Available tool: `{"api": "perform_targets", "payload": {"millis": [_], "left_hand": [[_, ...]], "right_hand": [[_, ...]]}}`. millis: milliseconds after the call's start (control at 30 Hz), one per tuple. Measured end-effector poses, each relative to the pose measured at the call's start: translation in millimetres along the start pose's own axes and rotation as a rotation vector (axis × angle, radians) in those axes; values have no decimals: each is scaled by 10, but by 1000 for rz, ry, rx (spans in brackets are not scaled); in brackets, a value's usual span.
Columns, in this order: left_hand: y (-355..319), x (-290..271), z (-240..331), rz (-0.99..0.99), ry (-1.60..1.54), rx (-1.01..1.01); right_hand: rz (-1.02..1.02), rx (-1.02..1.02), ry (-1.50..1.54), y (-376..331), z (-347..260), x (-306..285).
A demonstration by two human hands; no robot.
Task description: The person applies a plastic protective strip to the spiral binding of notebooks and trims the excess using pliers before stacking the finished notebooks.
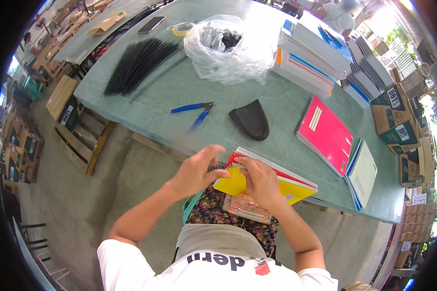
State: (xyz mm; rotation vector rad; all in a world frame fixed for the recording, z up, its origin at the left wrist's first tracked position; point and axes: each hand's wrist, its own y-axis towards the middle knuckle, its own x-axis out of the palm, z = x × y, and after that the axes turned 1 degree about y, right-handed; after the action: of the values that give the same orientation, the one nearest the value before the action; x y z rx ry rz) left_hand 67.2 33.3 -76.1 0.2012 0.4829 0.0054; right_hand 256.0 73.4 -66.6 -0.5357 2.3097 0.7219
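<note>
Shirt (204,279) foremost, the right hand (261,178) gripped a notebook (294,188), left hand (195,172) open by its coil (217,168); crooked feeding could snag it.

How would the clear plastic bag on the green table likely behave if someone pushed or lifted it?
The clear plastic bag would probably flop and fold, since its film looks thin and crumpled. Its top seems open, so the dark tangled pieces inside might spill if it tipped.
</note>
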Motion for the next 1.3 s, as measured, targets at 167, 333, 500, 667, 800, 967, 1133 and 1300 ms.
{"api": "perform_targets", "payload": {"millis": [167, 333, 500, 667, 800, 967, 1133, 1300], "left_hand": [[109, -70, -28, -88, 189, 101], [262, -259, 94, -522, 146, -396], [228, -187, 135, -68, 97, 6], [395, -307, -17, -432, 23, -221], [880, -143, 23, -240, 10, -107], [1516, 283, -453, -121, 579, -133], [1540, 492, -466, -103, 616, -44], [1369, 256, -520, 29, 142, -112]], "right_hand": [[-138, 19, -197, 51, 11, 50], [59, 73, -77, 42, 26, 91], [-71, 49, -205, 81, 14, 88], [12, 145, -7, 42, -11, 63], [-94, 124, -150, 3, 35, 44], [16, 88, -3, -3, 67, 149], [-123, 87, -175, -27, 0, 28], [-97, 92, -188, 8, -6, 164]]}}
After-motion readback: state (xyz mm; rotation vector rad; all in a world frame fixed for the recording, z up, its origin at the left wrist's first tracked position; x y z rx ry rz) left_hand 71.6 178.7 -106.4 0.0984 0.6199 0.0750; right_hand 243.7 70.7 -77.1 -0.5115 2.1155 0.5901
